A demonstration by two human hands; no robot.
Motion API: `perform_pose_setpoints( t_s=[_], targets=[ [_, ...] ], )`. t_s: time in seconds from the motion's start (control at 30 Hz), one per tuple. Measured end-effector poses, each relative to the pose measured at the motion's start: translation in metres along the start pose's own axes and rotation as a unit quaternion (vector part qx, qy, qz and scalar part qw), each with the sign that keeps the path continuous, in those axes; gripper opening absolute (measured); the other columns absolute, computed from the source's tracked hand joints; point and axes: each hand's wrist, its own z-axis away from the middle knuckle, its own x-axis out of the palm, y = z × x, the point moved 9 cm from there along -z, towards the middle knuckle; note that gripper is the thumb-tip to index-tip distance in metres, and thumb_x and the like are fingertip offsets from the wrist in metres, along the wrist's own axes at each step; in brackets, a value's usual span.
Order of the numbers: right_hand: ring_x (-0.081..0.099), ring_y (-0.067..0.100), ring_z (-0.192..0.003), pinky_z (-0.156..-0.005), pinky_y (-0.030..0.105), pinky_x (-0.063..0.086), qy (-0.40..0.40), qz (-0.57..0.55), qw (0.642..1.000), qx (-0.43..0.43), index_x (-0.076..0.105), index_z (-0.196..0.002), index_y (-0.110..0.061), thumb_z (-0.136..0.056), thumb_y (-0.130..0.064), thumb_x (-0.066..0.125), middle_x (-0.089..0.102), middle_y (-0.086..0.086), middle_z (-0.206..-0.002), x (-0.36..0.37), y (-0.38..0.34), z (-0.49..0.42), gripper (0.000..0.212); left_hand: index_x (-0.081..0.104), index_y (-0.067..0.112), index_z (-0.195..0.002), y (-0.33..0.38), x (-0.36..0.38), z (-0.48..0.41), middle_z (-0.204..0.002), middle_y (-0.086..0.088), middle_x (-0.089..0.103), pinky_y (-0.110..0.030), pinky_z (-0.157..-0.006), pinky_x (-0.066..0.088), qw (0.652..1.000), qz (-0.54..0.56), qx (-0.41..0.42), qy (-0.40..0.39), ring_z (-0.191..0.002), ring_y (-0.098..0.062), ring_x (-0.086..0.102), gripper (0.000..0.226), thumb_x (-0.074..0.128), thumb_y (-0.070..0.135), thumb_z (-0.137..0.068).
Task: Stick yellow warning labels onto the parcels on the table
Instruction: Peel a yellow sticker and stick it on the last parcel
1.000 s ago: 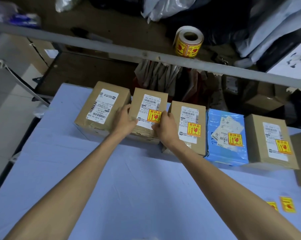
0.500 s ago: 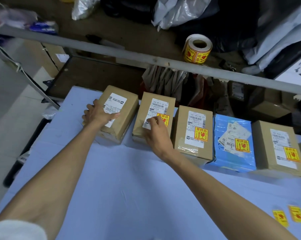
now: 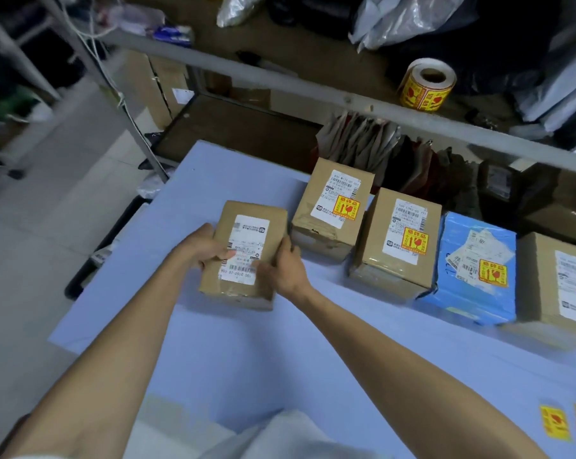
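So the only box without a sticker is the unlabelled cardboard parcel (image 3: 227,223), and both hands are on it: left hand (image 3: 207,248) wraps the left long edge with the thumb on top, and right hand (image 3: 281,271) grips the right edge near the front corner. It sits on the blue table (image 3: 280,359), left of and nearer to the person than the stickered parcels (image 3: 397,260). Its long axis points pretty much straight away from the person, white shipping label (image 3: 251,226) facing up. Here's what matters: the loose yellow warning labels (image 3: 555,422) lie way off at the near right edge of the table, well apart from the box. That's clearly the right hand's side, so I'd guess it lets go and fetches one while the left steadies the box. The label roll (image 3: 427,87) up on the shelf is further off.
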Motion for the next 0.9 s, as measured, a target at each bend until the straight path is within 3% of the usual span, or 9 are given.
perform_pose_setpoints(
  t_s=[0.07, 0.13, 0.23, 0.33, 0.47, 0.6, 0.7, 0.9],
  targets=[
    [0.038, 0.04, -0.124, -0.097, 0.042, 0.041, 0.0, 0.018, 1.0, 0.005, 0.016, -0.147, -0.014, -0.082, -0.029, 0.068, 0.042, 0.019, -0.135, -0.002, 0.013, 0.012, 0.085, 0.058, 0.0, -0.097, -0.011, 0.019, 0.025, -0.09, -0.009, 0.066, -0.038, -0.071, 0.054, 0.999, 0.032, 0.001, -0.036, -0.079, -0.021, 0.062, 0.017, 0.069, 0.003, -0.085],
    [0.04, 0.037, -0.121, -0.092, 0.038, 0.04, -0.016, 0.016, 1.0, 0.009, 0.018, -0.146, -0.015, -0.083, -0.025, 0.068, 0.045, 0.018, -0.132, 0.0, 0.028, 0.029, 0.081, 0.058, 0.003, -0.1, -0.024, 0.036, 0.046, -0.099, -0.014, 0.067, -0.044, -0.076, 0.054, 0.997, 0.055, 0.004, -0.049, -0.084, -0.026, 0.063, 0.018, 0.068, 0.002, -0.085],
    [0.048, 0.035, -0.12, -0.095, 0.043, 0.045, -0.015, -0.001, 1.0, 0.007, 0.022, -0.144, -0.015, -0.083, -0.021, 0.068, 0.052, 0.016, -0.131, -0.006, 0.045, 0.056, 0.077, 0.048, 0.012, -0.113, -0.039, 0.058, 0.071, -0.107, -0.012, 0.065, -0.047, -0.082, 0.052, 0.995, 0.091, 0.0, -0.039, -0.092, -0.029, 0.063, 0.038, 0.071, 0.006, -0.083],
    [0.055, 0.034, -0.116, -0.096, 0.047, 0.046, -0.016, -0.007, 1.0, 0.008, 0.024, -0.142, -0.014, -0.084, -0.018, 0.068, 0.059, 0.014, -0.128, -0.019, 0.063, 0.083, 0.073, 0.044, 0.013, -0.12, -0.045, 0.084, 0.093, -0.105, -0.011, 0.065, -0.039, -0.076, 0.053, 0.993, 0.111, 0.003, -0.043, -0.081, -0.024, 0.063, 0.049, 0.074, 0.01, -0.081],
    [0.055, 0.033, -0.117, -0.097, 0.045, 0.046, 0.009, -0.039, 0.998, 0.039, 0.025, -0.143, -0.014, -0.083, -0.012, 0.069, 0.058, 0.013, -0.128, -0.05, 0.103, 0.121, 0.074, 0.046, 0.015, -0.114, -0.038, 0.132, 0.12, -0.115, -0.008, 0.063, -0.053, -0.088, 0.052, 0.992, 0.108, 0.012, -0.062, -0.1, -0.029, 0.064, 0.067, 0.087, 0.023, -0.061],
    [0.053, 0.031, -0.121, -0.1, 0.043, 0.045, 0.05, -0.066, 0.993, 0.079, 0.024, -0.148, -0.016, -0.081, -0.006, 0.068, 0.053, 0.012, -0.135, -0.099, 0.16, 0.163, 0.081, 0.044, 0.011, -0.113, -0.008, 0.208, 0.149, -0.117, -0.012, 0.061, -0.037, -0.068, 0.055, 0.987, 0.124, 0.052, -0.084, -0.092, -0.025, 0.064, 0.054, 0.081, 0.009, -0.073],
    [0.053, 0.029, -0.121, -0.102, 0.044, 0.045, 0.104, -0.097, 0.983, 0.118, 0.027, -0.147, -0.016, -0.08, -0.005, 0.069, 0.053, 0.01, -0.136, -0.142, 0.209, 0.199, 0.08, 0.043, 0.009, -0.126, 0.017, 0.268, 0.167, -0.12, -0.008, 0.061, -0.032, -0.064, 0.054, 0.984, 0.14, 0.067, -0.088, -0.097, -0.024, 0.064, 0.065, 0.08, 0.007, -0.073],
    [0.057, 0.027, -0.117, -0.095, 0.041, 0.05, 0.208, -0.166, 0.952, 0.149, 0.037, -0.143, -0.02, -0.074, -0.007, 0.064, 0.059, 0.006, -0.129, -0.211, 0.283, 0.249, 0.076, 0.057, 0.01, -0.123, 0.077, 0.363, 0.19, -0.124, -0.01, 0.064, -0.042, -0.095, 0.051, 0.981, 0.109, 0.125, -0.095, -0.106, -0.027, 0.064, 0.05, 0.075, 0.006, -0.077]
  ],
)
